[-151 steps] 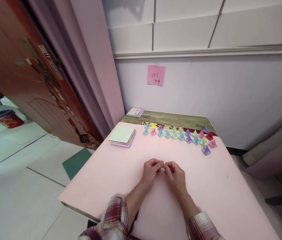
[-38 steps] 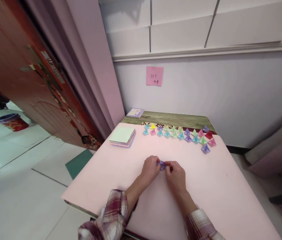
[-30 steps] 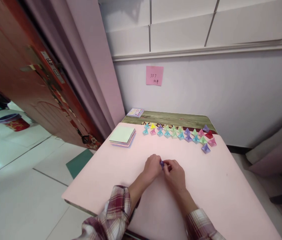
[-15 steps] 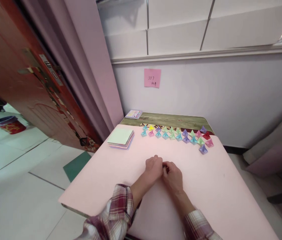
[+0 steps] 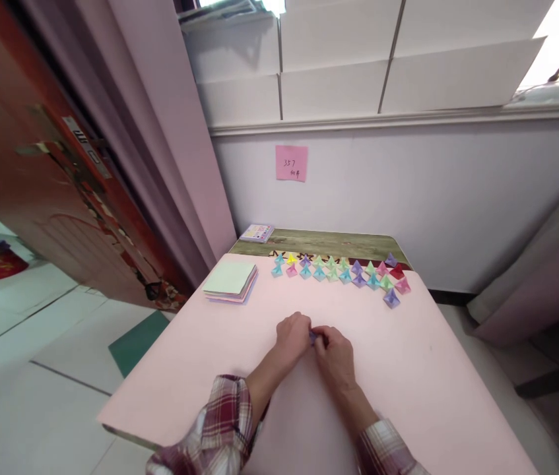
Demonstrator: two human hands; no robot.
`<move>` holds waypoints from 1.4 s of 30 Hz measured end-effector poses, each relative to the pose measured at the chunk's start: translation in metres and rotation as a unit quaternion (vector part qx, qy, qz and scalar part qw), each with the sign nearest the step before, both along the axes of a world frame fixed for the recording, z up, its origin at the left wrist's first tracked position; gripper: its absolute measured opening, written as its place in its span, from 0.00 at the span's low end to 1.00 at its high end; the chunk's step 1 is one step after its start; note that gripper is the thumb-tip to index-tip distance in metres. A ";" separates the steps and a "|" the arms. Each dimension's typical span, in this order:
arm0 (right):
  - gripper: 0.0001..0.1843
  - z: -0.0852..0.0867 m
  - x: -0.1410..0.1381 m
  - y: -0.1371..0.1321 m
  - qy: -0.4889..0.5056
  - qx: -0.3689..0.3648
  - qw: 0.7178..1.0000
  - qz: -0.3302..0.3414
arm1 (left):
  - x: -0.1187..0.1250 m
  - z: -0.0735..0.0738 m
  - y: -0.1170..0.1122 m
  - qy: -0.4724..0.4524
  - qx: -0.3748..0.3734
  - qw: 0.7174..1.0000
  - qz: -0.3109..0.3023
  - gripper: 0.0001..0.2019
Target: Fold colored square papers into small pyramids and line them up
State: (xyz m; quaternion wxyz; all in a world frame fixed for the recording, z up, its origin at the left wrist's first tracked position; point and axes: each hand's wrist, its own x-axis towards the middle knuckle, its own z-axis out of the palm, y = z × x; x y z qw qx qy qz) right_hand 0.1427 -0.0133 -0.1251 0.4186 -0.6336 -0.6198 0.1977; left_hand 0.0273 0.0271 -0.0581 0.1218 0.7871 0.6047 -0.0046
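Observation:
Between my two hands a small piece of purple paper shows; most of it is hidden by the fingers. My left hand is closed on its left side, the back of the hand toward me. From the right, my right hand pinches the same paper between thumb and fingers. Beyond the hands stand several folded paper pieces in two rows, in blue, green, purple, pink, yellow and red. A single purple folded piece sits nearer me at the right end.
A stack of coloured paper squares lies at the table's left. Behind it is a small printed pack. The pink-covered table meets a wall bearing a pink note. A red door stands at left.
The camera view has shifted slightly, so everything sits a little further left and lower. A bit of purple paper now shows between my hands, which stay close together.

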 end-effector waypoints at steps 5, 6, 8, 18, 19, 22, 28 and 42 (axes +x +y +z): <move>0.14 -0.001 0.002 -0.001 -0.016 0.018 1.000 0.013 | -0.002 -0.005 -0.004 -0.006 0.007 1.000 -0.004 0.11; 0.14 -0.002 0.002 -0.001 -0.019 0.024 0.999 0.016 | -0.003 -0.006 -0.005 -0.007 0.009 1.000 -0.006 0.11; 0.14 -0.004 0.003 -0.001 -0.025 0.032 0.999 0.023 | -0.003 -0.007 -0.007 -0.010 0.011 1.000 -0.009 0.12; 0.13 -0.010 0.002 0.005 0.008 0.056 0.998 0.014 | -0.001 -0.008 -0.003 -0.018 0.000 1.000 0.013 0.11; 0.13 -0.010 0.002 0.006 0.009 0.056 0.998 0.013 | -0.001 -0.007 -0.003 -0.018 -0.004 1.000 0.015 0.10; 0.13 -0.010 0.002 0.007 0.011 0.057 0.998 0.007 | -0.001 -0.004 -0.002 -0.022 -0.012 0.999 0.020 0.10; 0.14 -0.009 0.004 0.007 0.016 0.063 0.998 0.013 | -0.001 -0.005 -0.007 -0.043 -0.007 0.999 0.032 0.09; 0.18 -0.007 0.013 -0.003 0.198 0.011 0.979 -0.039 | -0.030 -0.014 0.008 -0.247 0.047 0.967 -0.049 0.12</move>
